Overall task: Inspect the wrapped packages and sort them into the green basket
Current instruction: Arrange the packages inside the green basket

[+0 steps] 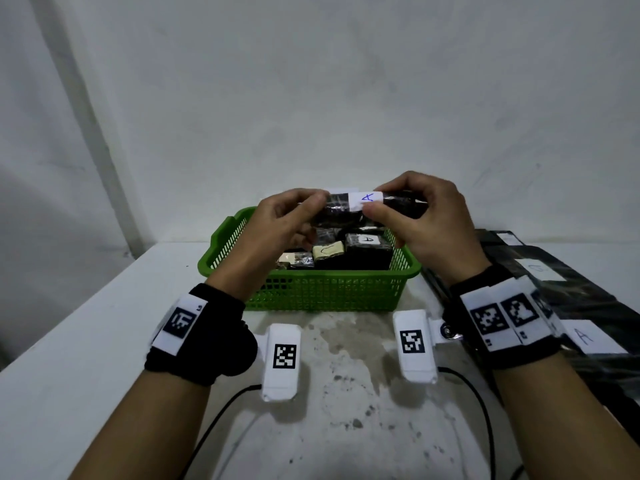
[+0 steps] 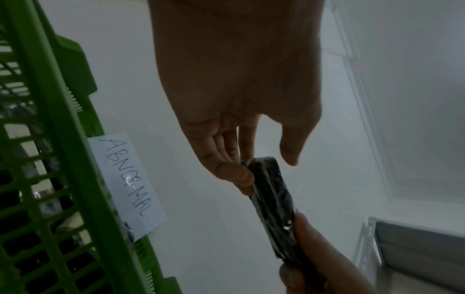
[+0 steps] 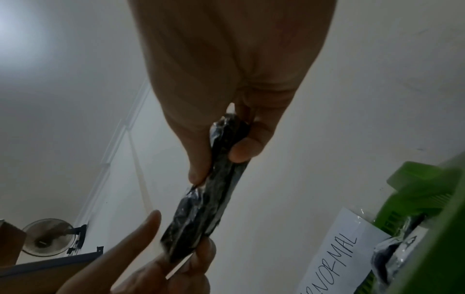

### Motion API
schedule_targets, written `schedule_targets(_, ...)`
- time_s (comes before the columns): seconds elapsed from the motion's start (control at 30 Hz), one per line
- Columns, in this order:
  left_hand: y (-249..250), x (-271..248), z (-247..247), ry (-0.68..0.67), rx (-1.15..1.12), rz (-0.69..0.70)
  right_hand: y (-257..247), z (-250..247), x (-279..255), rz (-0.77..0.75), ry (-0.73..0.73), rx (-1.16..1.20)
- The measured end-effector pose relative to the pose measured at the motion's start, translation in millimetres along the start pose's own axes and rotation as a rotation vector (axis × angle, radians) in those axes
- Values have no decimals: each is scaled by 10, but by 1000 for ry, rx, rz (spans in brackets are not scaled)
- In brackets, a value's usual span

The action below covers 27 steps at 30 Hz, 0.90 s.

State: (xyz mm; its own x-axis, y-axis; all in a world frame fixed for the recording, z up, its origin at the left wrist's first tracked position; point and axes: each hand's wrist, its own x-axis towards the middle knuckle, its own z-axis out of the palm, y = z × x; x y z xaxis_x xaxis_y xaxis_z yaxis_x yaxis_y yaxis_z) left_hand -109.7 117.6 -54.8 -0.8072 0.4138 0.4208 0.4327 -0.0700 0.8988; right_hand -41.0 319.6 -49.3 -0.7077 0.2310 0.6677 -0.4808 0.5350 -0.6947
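I hold a flat black wrapped package point(image 1: 341, 209) level above the green basket point(image 1: 311, 289). A white label marked "A" point(image 1: 365, 200) is on its top. My left hand point(image 1: 287, 223) pinches its left end and my right hand point(image 1: 412, 216) pinches its right end. In the left wrist view the package point(image 2: 273, 206) runs edge-on from my left fingers point(image 2: 234, 173) to the right hand's fingers. The right wrist view shows the package point(image 3: 208, 191) pinched between thumb and fingers point(image 3: 245, 151). Several wrapped packages point(image 1: 367, 251) lie inside the basket.
A white sign reading "ABNORMAL" point(image 2: 125, 183) is fixed to the basket's far side. More black wrapped packages with white labels point(image 1: 568, 306) lie on the table to the right. Two white sensor modules point(image 1: 282, 362) with cables hang under my wrists. A white wall stands behind the basket.
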Motion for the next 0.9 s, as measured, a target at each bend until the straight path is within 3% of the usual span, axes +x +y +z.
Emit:
schedule_targets(0.13,-13,-10,23,-37,37,24,3,-40,2,36,-9,-33)
schedule_targets(0.33,-46,-24,-12,37,151,30,72,-67,-19,107,-245,-119)
schedule_targets(0.5,-75,-30,-2,116,198,117,17,-26,15,86,-232,-176)
schedule_targets(0.63,-100,-44,-79,84,169,71,20,21,-9,67,-248,-205)
schedule_targets(0.8,-143,-28,-309,46,357,20,-135,134,211,104,-520,-372)
schedule_targets(0.9,-203,41,-495,128,496,-4,-199,240,581,37,-632,-563)
